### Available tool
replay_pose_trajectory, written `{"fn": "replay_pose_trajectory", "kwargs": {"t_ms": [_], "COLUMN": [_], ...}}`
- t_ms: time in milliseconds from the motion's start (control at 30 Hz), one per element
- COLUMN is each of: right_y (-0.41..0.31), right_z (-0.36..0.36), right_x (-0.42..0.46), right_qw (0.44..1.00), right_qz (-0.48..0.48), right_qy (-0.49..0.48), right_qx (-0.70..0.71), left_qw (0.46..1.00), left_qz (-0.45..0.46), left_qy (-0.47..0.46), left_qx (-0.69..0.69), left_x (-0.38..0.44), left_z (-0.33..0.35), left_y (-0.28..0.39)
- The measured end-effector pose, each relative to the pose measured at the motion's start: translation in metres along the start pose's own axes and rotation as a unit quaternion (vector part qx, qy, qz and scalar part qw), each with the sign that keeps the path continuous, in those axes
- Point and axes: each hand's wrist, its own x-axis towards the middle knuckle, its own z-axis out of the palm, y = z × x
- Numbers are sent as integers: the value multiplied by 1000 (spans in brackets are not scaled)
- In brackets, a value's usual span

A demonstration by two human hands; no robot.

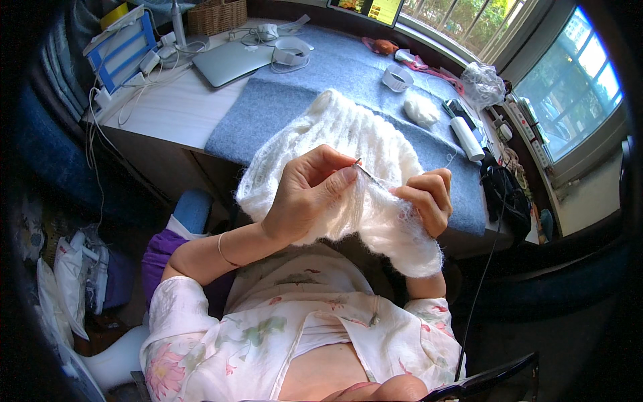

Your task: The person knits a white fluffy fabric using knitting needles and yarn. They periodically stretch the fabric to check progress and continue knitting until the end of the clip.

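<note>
A fluffy white knitted piece (346, 125) with ribbed texture hangs from my two hands and spreads over the table's near edge. My left hand (306, 196) pinches the work between thumb and forefinger, close to the tip of a thin metal knitting needle (370, 174). Curled fingers of my right hand (427, 196) grip the knitting near the needle's other visible end. A fold of the knitting covers the right wrist. Whether a second needle is present is hidden by the fingers and yarn. Beyond the piece sits a ball of white yarn (421, 110).
A blue-grey felt mat (301, 65) covers much of the desk. A white cylindrical container (466, 139) lies right of the yarn ball. At the left are a closed laptop (233, 63), cables and a power strip (120, 93). A black bag (507, 196) hangs at the right edge.
</note>
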Motion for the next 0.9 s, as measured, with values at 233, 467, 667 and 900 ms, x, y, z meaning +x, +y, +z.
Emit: {"fn": "replay_pose_trajectory", "kwargs": {"t_ms": [233, 467, 667, 900], "right_y": [-3, -2, -6, -10], "right_z": [17, -5, 0, 9], "right_x": [19, 6, 6, 5], "right_qw": [955, 999, 998, 985], "right_qz": [123, 17, 52, 65], "right_qy": [-143, -35, -17, -46], "right_qx": [229, -15, 26, 155], "left_qw": [997, 997, 999, 995], "left_qz": [-38, 12, 23, -22], "left_qy": [-68, -49, -24, -95], "left_qx": [10, 52, 23, 16], "left_x": [-4, -2, -1, -3], "left_z": [3, 0, -1, -4], "left_y": [-8, -7, -4, -8]}}
